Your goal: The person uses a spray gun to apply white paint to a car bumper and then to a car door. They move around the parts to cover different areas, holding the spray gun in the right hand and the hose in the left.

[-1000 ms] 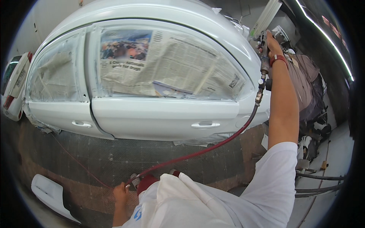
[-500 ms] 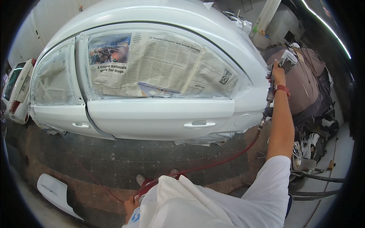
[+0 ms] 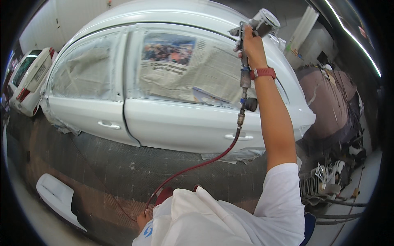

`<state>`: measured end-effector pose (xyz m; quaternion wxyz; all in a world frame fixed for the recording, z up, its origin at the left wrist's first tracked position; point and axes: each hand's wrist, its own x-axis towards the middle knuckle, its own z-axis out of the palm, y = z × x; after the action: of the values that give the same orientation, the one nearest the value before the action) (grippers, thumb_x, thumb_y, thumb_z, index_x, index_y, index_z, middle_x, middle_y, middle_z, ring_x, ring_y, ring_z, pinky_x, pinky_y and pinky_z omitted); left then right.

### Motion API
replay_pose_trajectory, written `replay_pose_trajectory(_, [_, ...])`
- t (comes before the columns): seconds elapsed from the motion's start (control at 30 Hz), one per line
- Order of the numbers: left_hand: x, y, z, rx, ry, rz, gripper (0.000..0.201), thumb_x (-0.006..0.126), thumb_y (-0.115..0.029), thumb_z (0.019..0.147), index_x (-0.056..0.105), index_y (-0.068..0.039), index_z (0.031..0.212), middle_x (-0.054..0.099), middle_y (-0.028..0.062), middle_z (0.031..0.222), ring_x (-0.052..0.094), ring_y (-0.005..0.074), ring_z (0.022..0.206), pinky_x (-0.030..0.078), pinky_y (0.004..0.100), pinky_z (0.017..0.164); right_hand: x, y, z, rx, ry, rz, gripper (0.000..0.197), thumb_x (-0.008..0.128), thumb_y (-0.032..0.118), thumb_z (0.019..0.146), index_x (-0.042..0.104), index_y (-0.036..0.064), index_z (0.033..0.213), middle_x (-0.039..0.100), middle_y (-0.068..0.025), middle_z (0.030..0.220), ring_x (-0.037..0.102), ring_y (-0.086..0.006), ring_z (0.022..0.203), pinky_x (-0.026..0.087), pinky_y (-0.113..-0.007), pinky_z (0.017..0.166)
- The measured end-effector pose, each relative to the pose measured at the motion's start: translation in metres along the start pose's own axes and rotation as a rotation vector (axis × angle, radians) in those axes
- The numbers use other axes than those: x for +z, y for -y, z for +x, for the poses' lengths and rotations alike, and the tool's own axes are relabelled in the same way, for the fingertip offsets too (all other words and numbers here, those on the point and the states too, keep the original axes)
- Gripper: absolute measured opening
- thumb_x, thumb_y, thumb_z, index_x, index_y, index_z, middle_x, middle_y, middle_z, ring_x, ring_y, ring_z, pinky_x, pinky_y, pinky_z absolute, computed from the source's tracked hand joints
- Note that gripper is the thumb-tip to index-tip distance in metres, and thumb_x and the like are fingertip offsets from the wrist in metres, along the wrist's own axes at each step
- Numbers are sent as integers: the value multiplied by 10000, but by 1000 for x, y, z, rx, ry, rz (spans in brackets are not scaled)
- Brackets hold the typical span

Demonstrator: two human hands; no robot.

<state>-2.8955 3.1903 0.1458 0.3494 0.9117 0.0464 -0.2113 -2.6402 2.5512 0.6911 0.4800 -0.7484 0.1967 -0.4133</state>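
My right hand (image 3: 253, 47) is wrapped round a spray gun (image 3: 245, 76) with a cup on top, raised in front of the white car body (image 3: 184, 123) near its roof edge. Its nozzle points left, and a round gauge sits below the handle. From the gun a dark red air hose (image 3: 193, 166) curves down to my left hand (image 3: 143, 219), which is closed on it low beside my body. Newspaper (image 3: 164, 78) covers the car's side windows, partly behind the gun and my right arm.
A loose white panel (image 3: 57, 197) lies on the floor at the lower left. Another white car (image 3: 30, 88) stands at the far left. On the right are a brown-covered bulky object (image 3: 328, 100), piled parts (image 3: 328, 180) and dark hoses (image 3: 344, 203).
My right hand and the spray gun have moved left and up, from beyond the car's right end to in front of the roof edge. The view has shifted, and the hose now bends more.
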Motion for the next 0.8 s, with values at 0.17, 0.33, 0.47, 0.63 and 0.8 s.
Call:
replay_pose_trajectory(0.17, [-10,50,6,2,-144,-44,477,600,-345,1061,702,92,901,661,278,721,636,333,624,492,490,647,145,55,3,-104,94,-34,677,477,543,1090,704,-84,977,689,-156,685,715,-252,539,566,-370,455])
replay_pose_trajectory(0.33, [-25,76,11,-39,-136,-86,486,598,-364,1059,716,88,925,691,311,787,685,426,682,503,509,667,264,94,-18,-175,229,-26,727,471,535,1093,695,-108,838,680,-166,652,723,-260,531,579,-376,459])
replay_pose_trajectory(0.47, [-43,86,20,-148,-146,-54,492,591,-387,1063,724,73,950,707,300,823,701,423,727,513,508,693,300,100,-37,-58,379,170,656,510,512,1079,665,-117,979,703,-190,728,729,-280,545,575,-385,451])
replay_pose_trajectory(0.63, [-58,83,45,-51,-32,97,502,582,-397,1069,721,70,952,701,287,817,693,402,737,516,506,715,234,56,-31,-135,199,-57,674,483,510,1081,639,-142,1022,721,-240,781,739,-319,592,597,-417,539])
replay_pose_trajectory(0.8, [-70,58,71,78,94,140,510,566,-398,1081,710,76,958,688,286,808,676,372,716,508,501,709,91,1,-31,-31,-129,-213,732,474,562,1082,710,-103,886,666,-183,643,687,-293,509,549,-409,499])
